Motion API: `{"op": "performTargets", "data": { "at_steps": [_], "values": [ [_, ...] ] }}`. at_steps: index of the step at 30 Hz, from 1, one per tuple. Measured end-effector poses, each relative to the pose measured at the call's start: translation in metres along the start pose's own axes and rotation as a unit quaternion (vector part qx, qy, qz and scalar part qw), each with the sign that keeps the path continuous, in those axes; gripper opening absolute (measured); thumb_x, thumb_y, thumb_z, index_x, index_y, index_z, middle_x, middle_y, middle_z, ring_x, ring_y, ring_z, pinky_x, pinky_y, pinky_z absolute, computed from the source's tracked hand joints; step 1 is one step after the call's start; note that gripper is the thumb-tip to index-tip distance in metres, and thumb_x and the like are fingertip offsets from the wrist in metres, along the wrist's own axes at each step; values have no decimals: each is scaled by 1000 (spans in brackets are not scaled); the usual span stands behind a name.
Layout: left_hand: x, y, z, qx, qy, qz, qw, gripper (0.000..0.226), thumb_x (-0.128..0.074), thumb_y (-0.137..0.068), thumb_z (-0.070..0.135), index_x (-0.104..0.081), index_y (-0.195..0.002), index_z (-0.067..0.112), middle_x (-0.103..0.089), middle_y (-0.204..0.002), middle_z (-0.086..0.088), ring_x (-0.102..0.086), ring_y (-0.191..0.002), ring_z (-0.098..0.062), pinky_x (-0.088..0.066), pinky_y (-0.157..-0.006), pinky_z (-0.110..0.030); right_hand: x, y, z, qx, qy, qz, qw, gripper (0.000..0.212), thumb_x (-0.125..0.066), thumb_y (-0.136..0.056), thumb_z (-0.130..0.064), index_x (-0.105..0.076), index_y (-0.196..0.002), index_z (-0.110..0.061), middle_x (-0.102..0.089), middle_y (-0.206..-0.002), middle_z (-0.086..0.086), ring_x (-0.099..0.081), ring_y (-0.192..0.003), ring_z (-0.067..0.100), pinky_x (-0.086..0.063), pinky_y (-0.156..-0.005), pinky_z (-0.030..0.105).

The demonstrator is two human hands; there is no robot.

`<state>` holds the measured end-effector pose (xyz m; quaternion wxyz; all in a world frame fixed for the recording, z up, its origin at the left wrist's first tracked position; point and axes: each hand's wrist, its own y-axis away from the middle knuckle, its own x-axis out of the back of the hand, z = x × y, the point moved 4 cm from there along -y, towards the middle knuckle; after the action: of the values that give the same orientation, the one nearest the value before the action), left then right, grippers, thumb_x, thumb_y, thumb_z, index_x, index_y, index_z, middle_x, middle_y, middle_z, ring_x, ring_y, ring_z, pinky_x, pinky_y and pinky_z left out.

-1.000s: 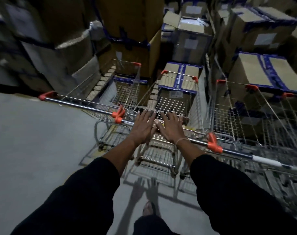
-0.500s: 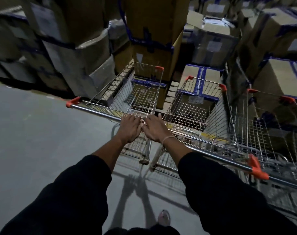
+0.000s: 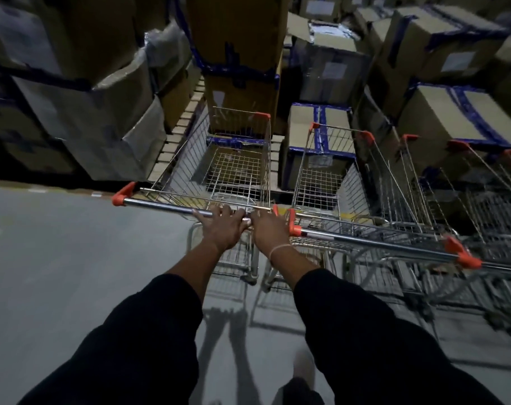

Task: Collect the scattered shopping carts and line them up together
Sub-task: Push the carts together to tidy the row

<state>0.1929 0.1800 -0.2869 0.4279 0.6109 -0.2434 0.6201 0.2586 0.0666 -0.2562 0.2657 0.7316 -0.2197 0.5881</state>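
Leftmost cart (image 3: 234,173), empty, at the end of a side-by-side row, nose against stacked boxes (image 3: 239,54). Gripped at its handle bar (image 3: 161,206) by left hand (image 3: 220,229), fingers curled over; right hand (image 3: 267,229) just beside, grasping the same bar's end near the neighbouring cart (image 3: 324,182). Black sleeves (image 3: 149,340), grey floor (image 3: 58,258).

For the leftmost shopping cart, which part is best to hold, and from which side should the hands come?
Hold the leftmost cart by its chrome handle bar, coming from behind, the side nearest the person. The bar runs level across the rear between orange end caps and suits a wrap-around grip. The left hand and right hand already rest near its right end; placing them further apart would probably steer better.
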Motion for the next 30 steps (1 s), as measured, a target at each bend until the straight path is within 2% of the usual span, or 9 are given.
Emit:
{"op": "performTargets", "data": {
  "at_steps": [5, 10, 15, 17, 19, 20, 23, 27, 30],
  "values": [
    [-5, 10, -12, -8, 22, -4, 1000, 46, -30, -105, 63, -43, -143, 40, -37, -157, -11, -19, -152, -39, 12, -101, -90, -7, 14, -15, -2, -4, 52, 999, 40, -47, -102, -11, -56, -141, -14, -65, -128, 18, -58, -124, 36, -28, -118, 44],
    [-5, 29, 0, -20, 35, -10, 999, 47, -33, -103, 63, -43, -143, 40, -39, -155, -10, -19, -150, -38, 14, -100, -89, -3, 37, -14, -25, 15, 61, 998, 42, -46, -103, -8, -56, -144, -12, -62, -135, 20, -50, -137, 40, -23, -124, 47],
    [0, 42, 20, -40, 50, -11, 998, 44, -33, -106, 58, -44, -143, 37, -39, -151, -12, -21, -148, -40, 9, -102, -90, -5, 46, 4, -38, -45, 59, 997, 34, -46, -105, -9, -61, -135, -14, -63, -124, 20, -53, -128, 42, -45, -107, 49],
    [-1, 41, 23, -33, 49, -12, 998, 45, -32, -106, 58, -43, -144, 38, -39, -153, -12, -21, -150, -39, 9, -102, -89, -6, 45, 8, -39, -54, 46, 997, 34, -46, -107, -9, -60, -137, -15, -60, -130, 22, -46, -137, 45, -45, -110, 52],
    [-1, 40, 23, -21, 38, -12, 999, 47, -32, -106, 59, -40, -147, 39, -37, -157, -11, -19, -152, -38, 11, -102, -89, -10, 43, 8, -36, -40, 36, 998, 40, -46, -107, -7, -55, -145, -16, -53, -144, 23, -28, -151, 46, -27, -123, 53],
    [-1, 39, 22, -17, 29, -14, 999, 48, -31, -106, 59, -38, -149, 39, -36, -159, -11, -18, -153, -37, 11, -103, -89, -13, 40, 7, -32, -40, 37, 998, 42, -46, -107, -7, -52, -148, -16, -49, -149, 23, -22, -155, 45, -23, -125, 54],
    [-2, 37, 25, -11, 13, -17, 1000, 49, -30, -106, 60, -36, -150, 39, -35, -160, -10, -20, -153, -36, 8, -104, -89, -17, 39, 12, -42, -44, 42, 997, 50, -45, -107, -6, -44, -154, -21, -39, -158, 22, -11, -158, 44, -24, -125, 57],
    [-3, 34, 22, -17, -28, -12, 999, 56, -24, -104, 66, -37, -151, 39, -40, -158, -10, -25, -152, -35, 11, -106, -86, -15, 43, 14, -33, -29, 39, 998, 58, -45, -104, 2, -37, -158, -17, -32, -163, 23, -9, -159, 42, -16, -127, 50],
    [-1, 30, 16, -22, -56, -19, 998, 62, -22, -102, 71, -38, -151, 37, -40, -158, -11, -25, -152, -38, 8, -110, -84, -19, 42, 15, -32, -33, 32, 998, 57, -52, -102, 0, -37, -154, -18, -40, -158, 24, -14, -157, 44, -29, -125, 56]
  ]
}}
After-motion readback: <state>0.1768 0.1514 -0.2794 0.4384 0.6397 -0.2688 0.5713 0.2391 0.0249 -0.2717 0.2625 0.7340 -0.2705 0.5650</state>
